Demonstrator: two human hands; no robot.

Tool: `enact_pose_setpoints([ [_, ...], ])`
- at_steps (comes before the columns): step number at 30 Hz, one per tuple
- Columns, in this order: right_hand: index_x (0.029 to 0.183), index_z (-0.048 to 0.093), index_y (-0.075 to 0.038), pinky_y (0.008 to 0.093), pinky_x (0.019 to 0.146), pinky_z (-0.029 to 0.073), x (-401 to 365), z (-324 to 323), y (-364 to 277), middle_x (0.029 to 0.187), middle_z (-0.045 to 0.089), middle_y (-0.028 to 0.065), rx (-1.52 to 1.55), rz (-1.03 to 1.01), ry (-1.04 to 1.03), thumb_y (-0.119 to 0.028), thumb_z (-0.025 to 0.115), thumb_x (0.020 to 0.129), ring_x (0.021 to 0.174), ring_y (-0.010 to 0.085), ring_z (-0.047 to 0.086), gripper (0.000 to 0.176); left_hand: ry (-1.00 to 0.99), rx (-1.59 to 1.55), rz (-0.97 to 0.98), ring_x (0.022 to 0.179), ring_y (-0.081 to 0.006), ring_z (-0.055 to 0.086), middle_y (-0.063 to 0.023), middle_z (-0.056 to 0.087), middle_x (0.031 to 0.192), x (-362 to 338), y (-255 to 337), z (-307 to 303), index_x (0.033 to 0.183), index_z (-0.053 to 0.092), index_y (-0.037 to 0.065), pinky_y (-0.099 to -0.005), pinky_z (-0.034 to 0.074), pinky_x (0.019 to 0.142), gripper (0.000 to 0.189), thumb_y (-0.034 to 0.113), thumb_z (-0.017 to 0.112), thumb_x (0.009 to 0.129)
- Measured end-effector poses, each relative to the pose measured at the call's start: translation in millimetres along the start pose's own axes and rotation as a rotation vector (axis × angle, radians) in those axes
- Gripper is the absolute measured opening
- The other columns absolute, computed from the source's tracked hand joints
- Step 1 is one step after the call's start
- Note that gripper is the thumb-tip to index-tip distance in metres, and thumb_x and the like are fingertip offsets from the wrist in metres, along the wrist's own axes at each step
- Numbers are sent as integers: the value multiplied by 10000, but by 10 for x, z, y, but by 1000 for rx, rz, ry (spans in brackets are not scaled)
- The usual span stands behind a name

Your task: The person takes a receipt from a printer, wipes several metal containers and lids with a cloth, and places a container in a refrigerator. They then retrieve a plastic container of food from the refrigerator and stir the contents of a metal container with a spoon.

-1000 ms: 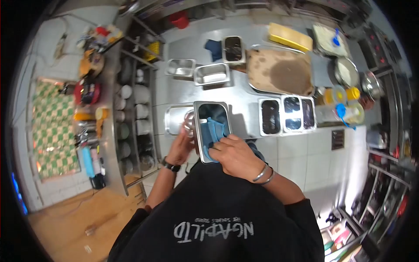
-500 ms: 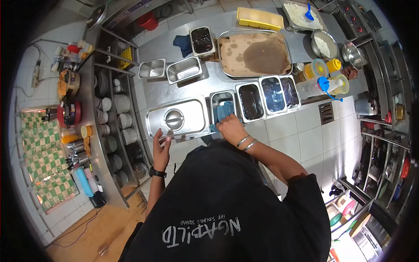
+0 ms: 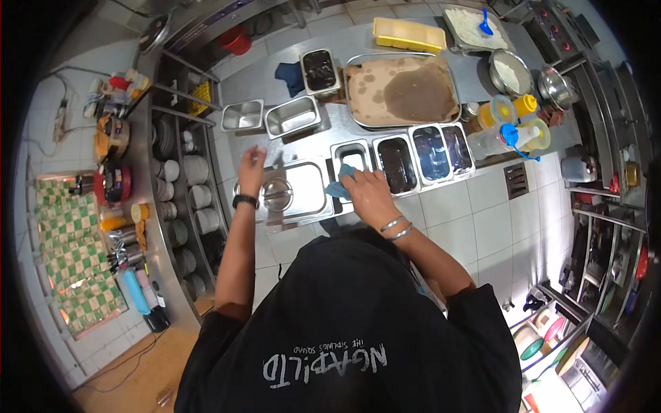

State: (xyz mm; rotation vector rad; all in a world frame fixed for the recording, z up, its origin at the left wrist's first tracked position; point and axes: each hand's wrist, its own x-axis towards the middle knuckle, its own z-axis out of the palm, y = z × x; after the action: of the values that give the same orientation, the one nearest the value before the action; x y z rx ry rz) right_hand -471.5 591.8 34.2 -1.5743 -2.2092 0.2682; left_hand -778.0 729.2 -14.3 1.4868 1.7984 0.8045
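Observation:
My right hand, with bangles at its wrist, is closed on a blue cloth at the near left rim of a small steel pan. To its right stands a steel pan of dark, glossy contents. My left hand, wearing a watch, is raised over the far left part of a large lidded steel pan. It holds nothing, and its fingers look loosely bent and apart. Beyond it sit two bare steel pans, one small and one longer.
A paper-lined tray lies across the steel table, beside another dark-filled pan and a dark blue cloth. Bottles and bowls crowd the right end. Shelves of plates stand on the left.
My left hand has moved forward, away from my body, over the lidded pan. My right hand has drawn the blue cloth from inside the small pan to its near left rim.

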Motion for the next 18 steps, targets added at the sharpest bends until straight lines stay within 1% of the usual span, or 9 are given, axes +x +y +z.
enact_pose_setpoints([
  [2, 1004, 597, -80, 394, 786, 413, 2, -478, -227, 916, 610, 118, 88, 71, -2, -88, 707, 685, 861, 300, 587, 337, 6, 44, 12, 947, -212, 621, -153, 646, 1089, 463, -156, 152, 1220, 571, 6, -319, 505, 788, 565, 437, 655, 864],
  [4, 1042, 590, -67, 351, 818, 451, -104, -749, -416, 947, 616, 91, 632, 251, 119, -80, 689, 779, 897, 226, 606, 281, -116, -8, -312, 899, -243, 632, -180, 626, 1075, 730, -186, 293, 1226, 543, -18, -340, 517, 723, 583, 434, 645, 872],
  [5, 1042, 590, -67, 351, 818, 451, -165, -851, -474, 947, 616, 91, 629, 267, 127, -80, 689, 779, 897, 226, 606, 281, -132, -2, -306, 899, -243, 632, -180, 626, 1075, 782, -177, 362, 1226, 543, -18, -340, 517, 723, 583, 434, 645, 872],
  [7, 1095, 572, -53, 283, 838, 455, -273, -970, -551, 971, 602, 27, 1235, 551, -175, -120, 670, 867, 933, 113, 570, 257, -248, -348, -515, 927, -297, 605, -166, 545, 1140, 848, -148, 483, 1288, 469, -34, -381, 558, 724, 549, 332, 619, 907],
  [10, 1130, 547, -34, 272, 864, 447, -432, -882, -513, 1021, 603, 30, 1478, 465, -212, -214, 672, 892, 960, 99, 550, 323, -199, -567, -571, 828, -354, 646, -218, 542, 1124, 872, -126, 562, 1274, 407, -68, -417, 594, 652, 507, 271, 568, 932],
  [12, 1131, 539, -30, 258, 847, 442, -475, -867, -519, 994, 574, -3, 1552, 502, -202, -204, 673, 892, 936, 86, 529, 325, -169, -605, -577, 860, -375, 635, -228, 525, 1121, 843, -6, 571, 1261, 373, -78, -435, 618, 659, 460, 205, 542, 940],
  [14, 1111, 532, -25, 251, 831, 434, -438, -923, -564, 979, 568, -1, 1909, 639, -132, -196, 673, 893, 916, 86, 519, 311, -135, -737, -511, 884, -376, 628, -213, 532, 1075, 729, 155, 535, 1234, 367, -81, -442, 620, 663, 426, 186, 530, 943],
  [16, 1102, 530, -29, 254, 829, 436, -386, -869, -543, 983, 572, 7, 1865, 604, -112, -204, 673, 892, 926, 89, 526, 309, -184, -791, -468, 912, -327, 621, -169, 551, 1029, 759, 116, 501, 1151, 441, -43, -462, 617, 705, 299, 158, 526, 947],
  [18, 1094, 527, -32, 257, 826, 437, -299, -891, -570, 987, 576, 15, 1818, 571, -101, -211, 674, 891, 935, 92, 533, 307, -145, -789, -227, 923, -247, 601, -106, 558, 989, 591, 222, 397, 1000, 508, 15, -470, 609, 756, 122, 126, 522, 951],
])
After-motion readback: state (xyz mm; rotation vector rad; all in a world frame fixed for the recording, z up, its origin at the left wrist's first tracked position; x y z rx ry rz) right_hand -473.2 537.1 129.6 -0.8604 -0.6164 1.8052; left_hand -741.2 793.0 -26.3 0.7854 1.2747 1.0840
